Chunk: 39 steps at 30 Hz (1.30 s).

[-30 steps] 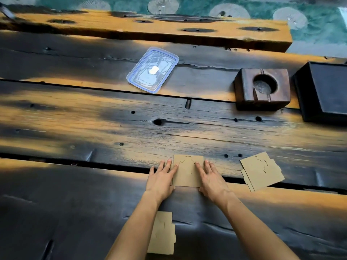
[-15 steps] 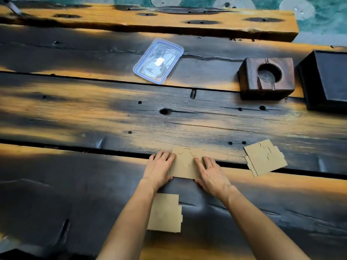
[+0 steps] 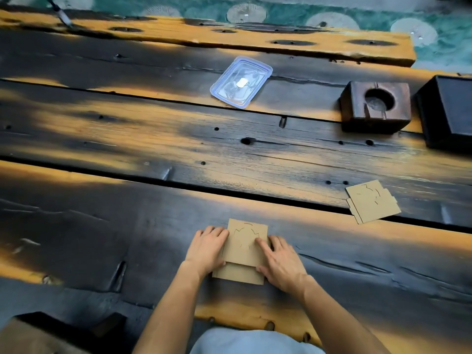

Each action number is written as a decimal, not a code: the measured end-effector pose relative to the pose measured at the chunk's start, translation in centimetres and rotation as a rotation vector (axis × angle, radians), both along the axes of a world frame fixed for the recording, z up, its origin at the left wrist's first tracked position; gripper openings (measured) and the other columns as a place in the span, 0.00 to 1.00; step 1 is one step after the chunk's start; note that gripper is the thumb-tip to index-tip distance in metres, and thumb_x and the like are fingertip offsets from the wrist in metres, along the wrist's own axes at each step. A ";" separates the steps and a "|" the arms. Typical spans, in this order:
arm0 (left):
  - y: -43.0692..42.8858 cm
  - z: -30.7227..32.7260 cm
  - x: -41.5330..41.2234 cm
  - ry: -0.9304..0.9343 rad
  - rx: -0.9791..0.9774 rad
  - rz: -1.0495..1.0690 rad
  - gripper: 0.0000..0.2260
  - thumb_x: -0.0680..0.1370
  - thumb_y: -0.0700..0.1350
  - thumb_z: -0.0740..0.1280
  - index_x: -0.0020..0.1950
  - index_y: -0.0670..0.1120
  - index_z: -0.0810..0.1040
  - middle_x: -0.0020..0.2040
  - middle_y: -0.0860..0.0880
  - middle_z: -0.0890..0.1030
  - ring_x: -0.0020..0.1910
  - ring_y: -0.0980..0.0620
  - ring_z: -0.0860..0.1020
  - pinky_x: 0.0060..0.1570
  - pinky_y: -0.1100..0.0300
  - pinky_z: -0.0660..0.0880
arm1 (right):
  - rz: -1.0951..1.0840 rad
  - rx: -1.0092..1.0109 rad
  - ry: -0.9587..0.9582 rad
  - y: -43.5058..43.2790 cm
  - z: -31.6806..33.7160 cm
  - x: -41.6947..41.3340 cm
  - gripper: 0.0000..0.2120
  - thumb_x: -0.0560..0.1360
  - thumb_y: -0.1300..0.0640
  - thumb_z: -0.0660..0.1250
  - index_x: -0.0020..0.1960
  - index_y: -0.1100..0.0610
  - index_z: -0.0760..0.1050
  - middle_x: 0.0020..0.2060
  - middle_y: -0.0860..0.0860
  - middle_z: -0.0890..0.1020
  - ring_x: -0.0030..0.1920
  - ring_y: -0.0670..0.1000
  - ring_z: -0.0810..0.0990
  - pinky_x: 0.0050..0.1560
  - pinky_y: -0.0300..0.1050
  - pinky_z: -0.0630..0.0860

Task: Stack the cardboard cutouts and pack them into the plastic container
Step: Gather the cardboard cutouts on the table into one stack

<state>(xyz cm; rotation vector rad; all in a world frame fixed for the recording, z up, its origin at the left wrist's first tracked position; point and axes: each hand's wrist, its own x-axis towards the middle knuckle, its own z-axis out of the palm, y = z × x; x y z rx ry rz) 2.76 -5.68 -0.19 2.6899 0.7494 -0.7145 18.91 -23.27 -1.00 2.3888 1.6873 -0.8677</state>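
A person's left hand (image 3: 208,249) and right hand (image 3: 279,261) grip the top cardboard cutout (image 3: 246,242) by its sides, overlapping a lower cutout (image 3: 237,274) on the plank table (image 3: 127,139). The lidded plastic container (image 3: 241,81) sits at 12 o'clock; another cutout pile (image 3: 371,201) lies at 2 o'clock.

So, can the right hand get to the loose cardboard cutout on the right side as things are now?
Probably yes. The loose cutout lies flat on the table, right of and beyond the right hand, with only bare wood between them. The hand would first have to let go of the stack.
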 end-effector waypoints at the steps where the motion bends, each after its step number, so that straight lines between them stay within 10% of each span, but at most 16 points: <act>1: -0.4 -0.2 -0.7 0.008 0.002 -0.007 0.33 0.72 0.57 0.76 0.71 0.50 0.67 0.74 0.51 0.71 0.73 0.47 0.68 0.69 0.50 0.65 | 0.001 0.000 0.004 -0.5 -0.1 -0.7 0.34 0.78 0.39 0.64 0.76 0.49 0.53 0.70 0.58 0.66 0.70 0.60 0.64 0.68 0.54 0.66; 25: -2.5 -2.6 -5.2 -0.024 -0.119 -0.047 0.31 0.77 0.47 0.71 0.75 0.46 0.62 0.81 0.43 0.59 0.67 0.41 0.69 0.67 0.50 0.70 | -0.102 -0.055 0.008 -0.2 -1.9 -5.3 0.32 0.69 0.49 0.71 0.69 0.55 0.62 0.66 0.57 0.69 0.64 0.59 0.69 0.65 0.50 0.70; 32: -2.3 -1.4 -4.1 0.010 -0.060 0.042 0.37 0.74 0.75 0.58 0.73 0.52 0.68 0.82 0.46 0.57 0.75 0.42 0.65 0.67 0.46 0.70 | -0.094 -0.038 0.103 -1.4 -1.8 -3.7 0.39 0.70 0.36 0.70 0.72 0.50 0.58 0.78 0.59 0.56 0.73 0.61 0.62 0.72 0.54 0.66; 39: -4.4 0.2 3.0 -0.111 0.095 0.062 0.39 0.76 0.75 0.44 0.69 0.49 0.74 0.69 0.45 0.72 0.65 0.42 0.73 0.60 0.48 0.72 | -0.176 0.027 0.155 -5.8 -0.4 4.3 0.37 0.80 0.37 0.61 0.81 0.53 0.53 0.80 0.55 0.57 0.77 0.58 0.60 0.76 0.51 0.59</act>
